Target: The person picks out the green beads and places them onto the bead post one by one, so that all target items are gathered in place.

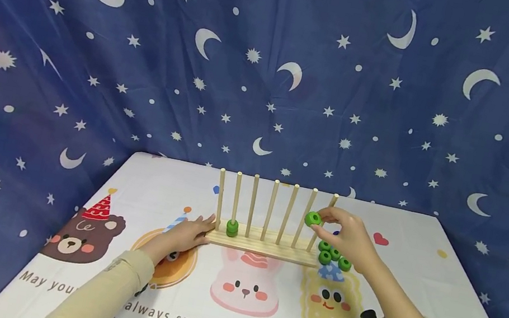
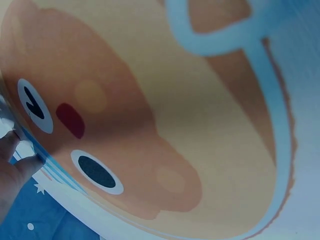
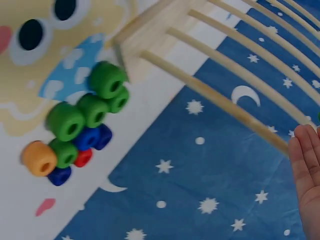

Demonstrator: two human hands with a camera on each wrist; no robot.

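A pale wooden stand with several upright pegs sits on the table. Two green beads are stacked low on its second peg from the left. My left hand rests against the left end of the base, fingers stretched out; in the left wrist view only its fingertips show at the edge. Between thumb and fingers my right hand pinches another green bead, its hole visible, raised beside the upper part of the rightmost pegs. The right wrist view shows that hand's straight fingers at its right edge.
Loose green beads lie by the stand's right end, under my right forearm. Among them the right wrist view shows an orange bead, several blue ones and a red bead. A blue star-patterned curtain hangs behind the printed tablecloth.
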